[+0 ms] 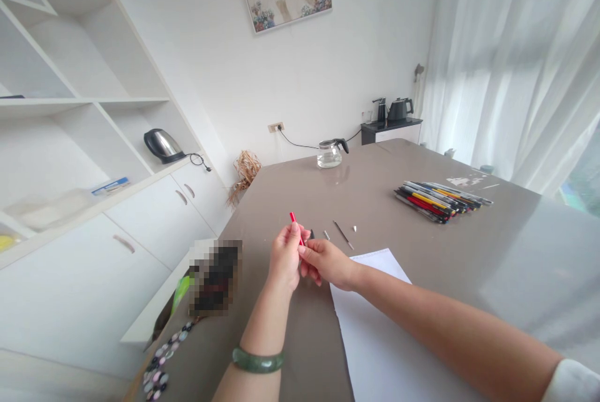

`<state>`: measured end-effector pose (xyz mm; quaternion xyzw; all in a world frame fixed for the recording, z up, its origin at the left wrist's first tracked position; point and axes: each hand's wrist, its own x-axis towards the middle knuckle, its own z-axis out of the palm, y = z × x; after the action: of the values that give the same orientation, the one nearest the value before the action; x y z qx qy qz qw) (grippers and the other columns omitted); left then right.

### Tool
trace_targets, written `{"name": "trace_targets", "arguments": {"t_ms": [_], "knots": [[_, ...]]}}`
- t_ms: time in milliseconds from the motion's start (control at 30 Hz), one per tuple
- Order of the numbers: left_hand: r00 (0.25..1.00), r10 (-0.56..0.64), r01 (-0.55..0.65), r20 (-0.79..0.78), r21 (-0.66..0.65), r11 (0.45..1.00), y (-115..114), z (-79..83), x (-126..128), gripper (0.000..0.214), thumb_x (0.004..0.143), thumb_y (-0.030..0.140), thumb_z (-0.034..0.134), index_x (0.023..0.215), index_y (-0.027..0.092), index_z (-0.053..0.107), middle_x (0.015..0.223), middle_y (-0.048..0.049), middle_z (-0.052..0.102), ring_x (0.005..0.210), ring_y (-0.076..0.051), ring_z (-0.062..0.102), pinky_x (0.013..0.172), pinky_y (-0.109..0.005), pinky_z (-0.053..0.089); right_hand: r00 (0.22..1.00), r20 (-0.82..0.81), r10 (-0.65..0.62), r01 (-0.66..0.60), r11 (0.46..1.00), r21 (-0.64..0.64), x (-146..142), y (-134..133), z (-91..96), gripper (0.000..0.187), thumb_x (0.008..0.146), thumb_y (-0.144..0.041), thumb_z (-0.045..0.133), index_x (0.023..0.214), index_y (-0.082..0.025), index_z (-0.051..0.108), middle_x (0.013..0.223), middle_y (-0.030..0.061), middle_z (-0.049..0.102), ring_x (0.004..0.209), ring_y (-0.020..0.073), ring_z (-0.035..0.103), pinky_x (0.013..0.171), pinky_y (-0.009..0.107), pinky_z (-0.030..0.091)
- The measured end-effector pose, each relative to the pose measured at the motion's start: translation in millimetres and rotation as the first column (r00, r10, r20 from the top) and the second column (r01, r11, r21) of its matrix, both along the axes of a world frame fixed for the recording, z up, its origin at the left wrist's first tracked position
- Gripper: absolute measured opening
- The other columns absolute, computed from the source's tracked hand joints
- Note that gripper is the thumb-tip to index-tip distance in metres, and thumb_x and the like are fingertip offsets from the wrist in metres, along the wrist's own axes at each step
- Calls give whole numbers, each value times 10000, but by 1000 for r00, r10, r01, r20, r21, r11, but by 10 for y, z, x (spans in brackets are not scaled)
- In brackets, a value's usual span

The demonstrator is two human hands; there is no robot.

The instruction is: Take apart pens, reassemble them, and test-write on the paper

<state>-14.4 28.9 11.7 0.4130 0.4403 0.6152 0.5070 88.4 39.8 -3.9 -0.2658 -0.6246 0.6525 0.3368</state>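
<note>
A red pen barrel (293,218) stands tilted between my two hands, its upper end sticking out above the fingers. My left hand (284,253) is closed around it, thumb along its side. My right hand (324,261) pinches at its lower part, where the fingers hide the end. Just beyond the right hand lie a small black piece (312,234), a spring-like metal part (327,235), a thin dark pen refill (344,234) and a tiny white piece (355,228). Under my right forearm is a white sheet of paper (370,333).
A pile of pens (440,201) lies on the brown table (300,195) to the right, with white scraps (464,181) behind it. A glass pot (329,155) stands at the far edge. At left lie a blurred-out dark object (216,277) and a bead string (162,358).
</note>
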Motion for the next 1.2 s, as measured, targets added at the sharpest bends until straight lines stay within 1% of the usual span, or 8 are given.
{"name": "trace_targets", "arguments": {"t_ms": [133,400,567,767,867,1000,1100,1200], "knots": [[995,-101,103,27,-57,993,-33,13,78,342,703,508,469,851,200,451,837,-21,576,322,-47,410,282,-196,313,995,30,-96,96,995,1,-4,19,-12,359,745,-488,420,632,-148,447,548,-1,513,391,57,443,349,180,386],[990,38,-24,138,-103,994,-20,-10,111,322,715,515,444,825,223,361,754,-7,602,352,-78,465,320,-182,318,978,101,-183,168,976,141,-39,-13,-51,348,794,-466,330,622,-176,417,527,-1,501,446,99,499,427,221,416],[972,100,-77,215,-112,991,-6,-56,136,288,712,466,485,770,202,384,725,-25,612,621,-149,588,509,-241,431,937,140,-321,258,902,345,-31,-71,-32,301,822,-399,303,647,-183,420,609,12,502,533,111,478,464,220,370],[947,178,-165,266,-70,984,43,-88,134,256,728,428,488,774,198,387,573,-3,585,668,-177,606,643,-316,449,931,131,-342,219,807,549,3,-140,-9,220,837,-313,286,700,-187,404,669,21,506,600,122,468,571,253,370],[956,74,-65,285,-41,997,32,-85,125,256,723,426,500,779,198,398,674,-36,621,727,-193,606,651,-330,452,915,140,-379,260,818,513,8,-118,-21,234,831,-331,297,662,-190,377,629,10,483,561,116,446,530,244,361],[924,51,-5,378,-121,993,19,-65,74,220,740,410,485,800,208,420,844,-69,628,787,-206,598,626,-339,460,953,100,-285,238,912,333,-5,-89,-30,252,821,-379,309,689,-188,408,630,6,497,538,108,469,495,229,380],[890,39,34,454,-151,988,45,-49,34,180,774,370,444,759,190,437,821,-77,623,754,-196,599,585,-315,464,975,40,-218,204,953,222,-6,-56,10,294,814,-403,308,659,-179,420,582,-5,488,500,97,475,485,223,397],[876,18,34,481,-100,994,75,-42,12,169,780,343,448,741,178,454,717,-57,610,653,-161,594,567,-288,463,965,14,-261,252,944,212,59,54,129,320,801,-418,320,651,-168,452,560,-11,482,468,86,462,464,214,395]]}}
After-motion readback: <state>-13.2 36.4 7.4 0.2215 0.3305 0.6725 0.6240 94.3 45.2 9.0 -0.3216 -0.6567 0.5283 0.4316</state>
